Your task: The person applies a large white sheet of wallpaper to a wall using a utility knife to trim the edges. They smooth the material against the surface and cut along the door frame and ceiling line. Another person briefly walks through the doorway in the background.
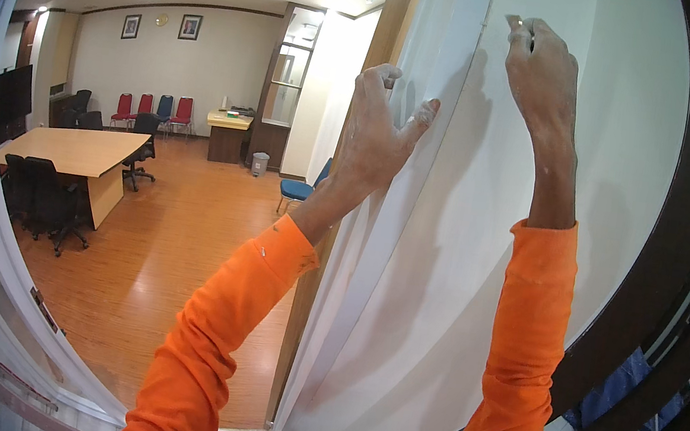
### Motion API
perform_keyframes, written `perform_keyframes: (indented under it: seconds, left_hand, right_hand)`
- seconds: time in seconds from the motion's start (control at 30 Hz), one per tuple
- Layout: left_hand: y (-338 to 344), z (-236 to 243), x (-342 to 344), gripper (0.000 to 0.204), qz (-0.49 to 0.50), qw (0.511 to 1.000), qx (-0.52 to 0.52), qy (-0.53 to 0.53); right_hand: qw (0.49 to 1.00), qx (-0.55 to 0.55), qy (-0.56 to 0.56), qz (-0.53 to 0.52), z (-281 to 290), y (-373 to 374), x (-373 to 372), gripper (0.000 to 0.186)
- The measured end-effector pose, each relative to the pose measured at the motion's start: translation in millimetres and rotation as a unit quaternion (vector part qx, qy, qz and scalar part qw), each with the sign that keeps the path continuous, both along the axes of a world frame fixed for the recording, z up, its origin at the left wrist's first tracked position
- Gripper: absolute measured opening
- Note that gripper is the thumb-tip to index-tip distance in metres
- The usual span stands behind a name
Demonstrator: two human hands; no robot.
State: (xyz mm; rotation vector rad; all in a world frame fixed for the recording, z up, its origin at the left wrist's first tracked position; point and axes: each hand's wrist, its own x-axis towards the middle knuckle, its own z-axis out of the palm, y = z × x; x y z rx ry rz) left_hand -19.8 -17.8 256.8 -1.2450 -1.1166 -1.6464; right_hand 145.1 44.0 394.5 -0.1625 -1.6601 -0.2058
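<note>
Both arms, in orange sleeves, reach up to a white door frame [444, 89] and the pale wall [599, 205] beside it. My left hand [377, 137], dusted with white, is at the frame's edge with its thumb apart from its bent fingers and nothing visible held in it. Higher up and to the right, my right hand [541, 80] is closed on a small flat metal piece [514, 22], perhaps a scraper blade, close to the wall; most of it is hidden by the fingers.
Through the doorway are a wooden floor [162, 279], a conference table [75, 145] with black chairs [42, 197], a blue chair [296, 190] near the frame, a desk [230, 126] and a bin [259, 165]. Dark curved bands with blue material [618, 391] show at the right.
</note>
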Motion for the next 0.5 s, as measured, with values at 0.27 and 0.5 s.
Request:
perform_keyframes:
  seconds: [0.27, 0.5]
  left_hand:
    - [3.8, 1.4, -1.2, 0.062, -0.033, 0.999, 0.015, -0.015]
    - [8.1, 3.4, -10.0, 0.068, -0.037, 0.999, 0.010, -0.019]
  right_hand:
    - [0.997, -0.014, -0.053, -0.048, 6.2, 10.9, -18.2, 0.039]
    - [0.988, 0.077, -0.088, -0.097, 20.9, 23.0, -15.6, 0.039]
